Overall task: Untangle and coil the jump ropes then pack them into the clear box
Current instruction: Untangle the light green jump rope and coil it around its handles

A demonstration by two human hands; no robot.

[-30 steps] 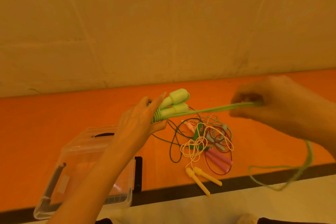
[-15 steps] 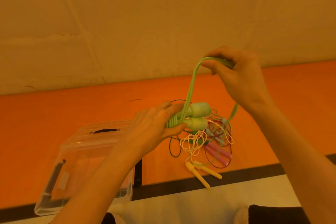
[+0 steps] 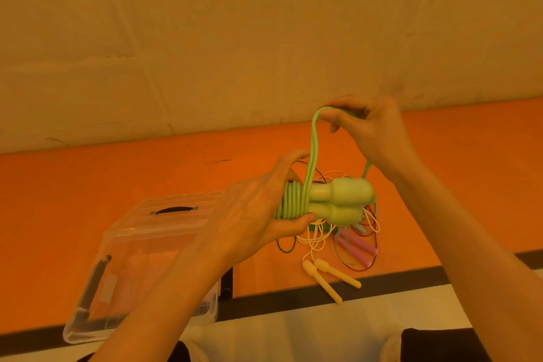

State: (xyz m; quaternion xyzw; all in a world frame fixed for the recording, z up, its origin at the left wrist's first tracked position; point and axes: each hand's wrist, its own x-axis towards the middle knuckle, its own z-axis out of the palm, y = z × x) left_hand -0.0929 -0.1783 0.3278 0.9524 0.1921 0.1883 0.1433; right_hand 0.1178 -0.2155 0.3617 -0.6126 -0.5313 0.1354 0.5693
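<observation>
A: Where's the green rope [image 3: 311, 156]?

B: In both hands, above the orange worktop [image 3: 88, 185]. The left hand [image 3: 252, 214] has its grip closed round the two green handles [image 3: 338, 200], which lie side by side with several turns of cord wound about them.

A: And the right hand [image 3: 373, 129]?

B: Higher up, pinching the cord, which rises from the coil in a loop.

A: The rest?

B: A tangle of ropes [image 3: 346, 241] lies on the worktop under the handles. The clear box [image 3: 141, 250], lid on, sits left of it.
</observation>
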